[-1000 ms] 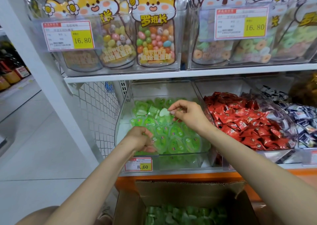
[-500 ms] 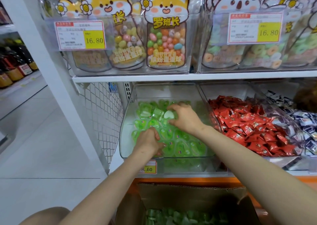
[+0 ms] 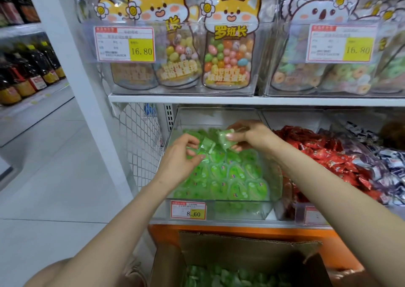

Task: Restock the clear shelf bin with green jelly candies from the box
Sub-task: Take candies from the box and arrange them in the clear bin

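Green jelly candies (image 3: 228,177) – clear bin (image 3: 241,210), box (image 3: 241,249)

Bin tag (image 3: 188,209) reads 8.60; upper tags (image 3: 125,44) 16.80.

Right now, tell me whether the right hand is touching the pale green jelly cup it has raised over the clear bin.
Touching. The head view shows the right hand pinching the pale green jelly cup, thumb across its front.

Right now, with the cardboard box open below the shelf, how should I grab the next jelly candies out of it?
Come straight down through the cardboard box's open top and pinch single jelly candies across their sides: they lie loose in a heap, and the raised flaps block any sideways approach.
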The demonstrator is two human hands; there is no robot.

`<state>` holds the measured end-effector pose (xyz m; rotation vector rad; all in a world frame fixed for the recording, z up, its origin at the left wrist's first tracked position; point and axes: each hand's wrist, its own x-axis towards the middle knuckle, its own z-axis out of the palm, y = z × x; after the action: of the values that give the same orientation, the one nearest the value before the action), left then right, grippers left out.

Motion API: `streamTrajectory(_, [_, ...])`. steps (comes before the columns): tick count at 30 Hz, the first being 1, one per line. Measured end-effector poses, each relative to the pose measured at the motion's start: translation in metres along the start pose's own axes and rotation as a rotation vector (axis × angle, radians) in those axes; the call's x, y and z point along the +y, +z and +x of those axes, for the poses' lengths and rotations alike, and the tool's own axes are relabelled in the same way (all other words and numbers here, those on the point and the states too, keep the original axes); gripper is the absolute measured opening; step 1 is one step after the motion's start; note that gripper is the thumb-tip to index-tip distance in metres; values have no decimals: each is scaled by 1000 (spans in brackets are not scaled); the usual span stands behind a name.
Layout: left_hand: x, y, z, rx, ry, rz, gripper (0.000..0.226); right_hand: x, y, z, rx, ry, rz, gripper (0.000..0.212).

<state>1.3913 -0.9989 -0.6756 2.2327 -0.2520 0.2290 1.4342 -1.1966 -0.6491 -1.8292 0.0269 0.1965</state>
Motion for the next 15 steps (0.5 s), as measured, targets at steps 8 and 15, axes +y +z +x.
streamTrajectory(8, [14, 4, -8, -189, -11, -377, 22, 13, 15, -38, -285, 246, 430, 12])
streamTrajectory(15, [6, 3, -6, -111, -151, -483, 17, 17, 26, -40, -254, 125, 369, 29])
